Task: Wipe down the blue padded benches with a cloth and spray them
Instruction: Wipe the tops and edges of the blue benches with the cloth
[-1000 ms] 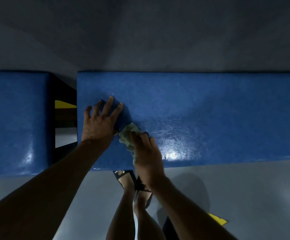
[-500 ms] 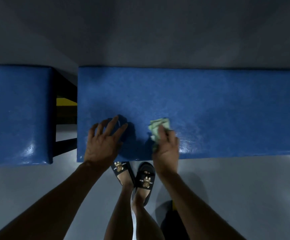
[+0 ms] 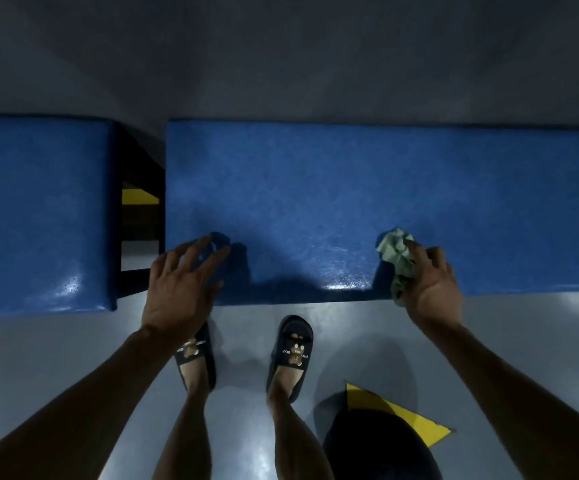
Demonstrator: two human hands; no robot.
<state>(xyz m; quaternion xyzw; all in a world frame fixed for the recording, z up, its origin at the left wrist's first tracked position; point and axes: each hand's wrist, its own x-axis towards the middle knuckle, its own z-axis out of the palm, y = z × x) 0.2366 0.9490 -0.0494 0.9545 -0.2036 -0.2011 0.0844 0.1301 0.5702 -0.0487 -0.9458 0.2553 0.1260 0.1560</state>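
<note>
A long blue padded bench (image 3: 367, 188) runs across the view from the middle to the right edge. A second blue bench (image 3: 38, 209) stands to its left across a narrow gap. My right hand (image 3: 431, 285) grips a crumpled pale green cloth (image 3: 397, 251) at the long bench's near edge. My left hand (image 3: 184, 282) lies over the bench's near left corner with the fingers spread and straight. Whether it touches the padding is unclear. No spray bottle is in view.
A dark frame with a yellow strip (image 3: 140, 197) shows in the gap between the benches. My feet in black slippers (image 3: 293, 351) stand on the grey floor just before the bench. A yellow floor marking (image 3: 395, 417) lies at the lower right. A grey wall rises behind the benches.
My right hand has swept the cloth to the right along the bench's near edge. My left hand has slid back toward the near left corner. The view has pulled back.
</note>
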